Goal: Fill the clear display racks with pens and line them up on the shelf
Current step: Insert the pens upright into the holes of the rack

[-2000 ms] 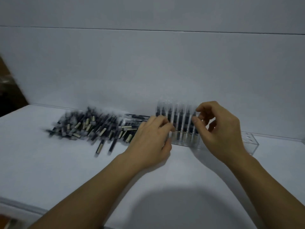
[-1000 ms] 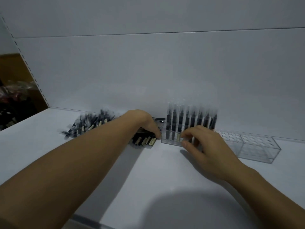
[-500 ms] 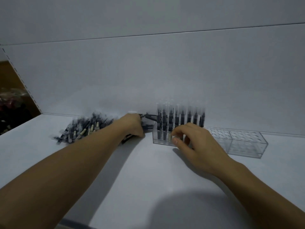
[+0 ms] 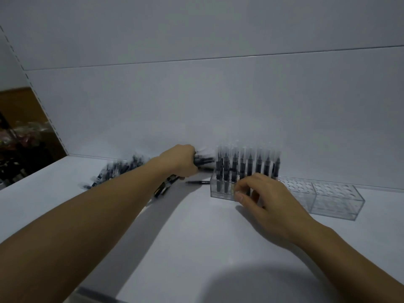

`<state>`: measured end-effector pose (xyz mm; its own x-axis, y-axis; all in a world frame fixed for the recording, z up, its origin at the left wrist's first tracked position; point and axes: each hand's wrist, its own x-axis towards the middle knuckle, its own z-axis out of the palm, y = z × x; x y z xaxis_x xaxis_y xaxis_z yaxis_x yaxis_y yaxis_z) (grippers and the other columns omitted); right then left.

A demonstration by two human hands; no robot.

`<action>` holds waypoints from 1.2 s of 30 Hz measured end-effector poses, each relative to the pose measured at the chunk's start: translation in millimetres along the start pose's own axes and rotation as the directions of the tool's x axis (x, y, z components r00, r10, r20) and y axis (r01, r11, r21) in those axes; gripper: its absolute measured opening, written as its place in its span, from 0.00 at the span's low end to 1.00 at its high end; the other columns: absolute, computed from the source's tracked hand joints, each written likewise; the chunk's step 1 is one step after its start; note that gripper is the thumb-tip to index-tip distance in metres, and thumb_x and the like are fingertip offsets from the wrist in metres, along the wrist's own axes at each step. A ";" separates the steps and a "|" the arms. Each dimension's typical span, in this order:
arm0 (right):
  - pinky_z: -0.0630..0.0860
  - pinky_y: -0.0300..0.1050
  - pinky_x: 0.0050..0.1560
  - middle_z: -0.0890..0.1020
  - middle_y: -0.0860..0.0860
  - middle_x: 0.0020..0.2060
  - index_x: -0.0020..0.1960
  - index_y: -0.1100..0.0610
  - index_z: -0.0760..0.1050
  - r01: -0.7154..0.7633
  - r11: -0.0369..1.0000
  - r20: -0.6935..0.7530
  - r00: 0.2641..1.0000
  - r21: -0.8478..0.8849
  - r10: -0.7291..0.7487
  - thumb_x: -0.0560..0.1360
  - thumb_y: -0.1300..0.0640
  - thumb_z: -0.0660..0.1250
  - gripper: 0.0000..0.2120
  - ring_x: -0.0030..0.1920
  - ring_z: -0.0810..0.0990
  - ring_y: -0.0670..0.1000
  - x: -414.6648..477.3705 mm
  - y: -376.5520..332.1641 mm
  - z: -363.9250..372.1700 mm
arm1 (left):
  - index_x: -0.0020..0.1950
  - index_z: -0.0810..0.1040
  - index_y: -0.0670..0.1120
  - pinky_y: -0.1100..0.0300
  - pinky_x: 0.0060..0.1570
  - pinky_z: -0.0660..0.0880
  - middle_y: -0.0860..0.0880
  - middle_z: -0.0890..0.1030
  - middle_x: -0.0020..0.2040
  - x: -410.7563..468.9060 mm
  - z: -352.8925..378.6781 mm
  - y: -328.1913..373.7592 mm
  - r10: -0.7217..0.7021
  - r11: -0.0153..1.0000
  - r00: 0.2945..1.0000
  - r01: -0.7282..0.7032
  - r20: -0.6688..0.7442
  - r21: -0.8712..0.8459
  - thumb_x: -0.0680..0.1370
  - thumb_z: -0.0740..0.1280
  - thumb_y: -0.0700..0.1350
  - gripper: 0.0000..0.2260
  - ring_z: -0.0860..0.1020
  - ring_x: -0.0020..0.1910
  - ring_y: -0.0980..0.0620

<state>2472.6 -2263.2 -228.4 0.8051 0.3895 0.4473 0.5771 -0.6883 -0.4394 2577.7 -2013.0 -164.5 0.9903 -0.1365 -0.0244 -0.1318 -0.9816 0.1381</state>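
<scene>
At the back of the shelf (image 4: 196,248), L hand (image 4: 182,161) grips a bunch of pens (image 4: 204,160) at the right edge of the pile (image 4: 115,171), fingers wrapped round them. The rack (image 4: 220,191) stands just right of that hand. Its back rows hold upright pens; the front holes look partly free. R hand (image 4: 269,197) sits at its front wall, fingers curled, thumb beside the wall. Can't tell if it pinches the rack or only touches it. Two empty racks (image 4: 336,200) stand side by side just right of it. One stray pen (image 4: 197,182) lies flat btwn pile & rack.

Step in hand, prob.: carry the bunch over & feed the free holes. To do it well:
- Brace the rack w/ R hand so it doesn't slide or tip.
- Drop pens in one at a time, same end down as those already in.
- Don't knock the standing ones w/ the bunch.
- Pick up the stray pen too.
</scene>
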 end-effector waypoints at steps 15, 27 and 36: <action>0.71 0.34 0.43 0.77 0.36 0.44 0.49 0.40 0.76 -0.013 1.000 -0.013 1.000 0.015 0.013 0.81 0.48 0.66 0.03 0.47 0.77 0.41 -0.1 -0.4 -2.6 | 0.42 0.79 0.40 0.52 0.40 0.76 0.45 0.81 0.34 -46.0 -44.4 -3.9 -0.157 0.417 0.942 -0.209 -0.297 -0.885 0.80 0.69 0.45 0.10 0.79 0.32 0.49; 0.74 0.35 0.38 0.82 0.44 0.34 0.44 0.48 0.82 -0.128 0.972 -0.238 0.955 0.198 0.174 0.78 0.58 0.70 0.06 0.37 0.80 0.47 7.4 4.8 -39.1 | 0.43 0.79 0.43 0.54 0.39 0.77 0.44 0.79 0.36 -81.0 -16.5 91.7 0.279 0.083 0.840 -0.503 -0.465 -0.860 0.77 0.69 0.44 0.06 0.79 0.37 0.46; 0.77 0.37 0.40 0.87 0.48 0.36 0.56 0.47 0.76 -0.232 0.878 0.107 0.973 0.418 0.207 0.73 0.59 0.78 0.17 0.36 0.86 0.46 5.3 -5.9 -48.4 | 0.40 0.82 0.47 0.54 0.38 0.79 0.47 0.80 0.36 -66.5 11.8 107.3 0.130 -0.149 0.889 -0.420 -0.439 -0.895 0.77 0.68 0.43 0.06 0.80 0.38 0.48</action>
<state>2466.9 -2286.7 -185.7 0.9168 0.3020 0.2611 0.3770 -0.4395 -0.8153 2497.2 -2110.9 -159.7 0.8820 -0.1905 0.4310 -0.3582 0.3233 0.8759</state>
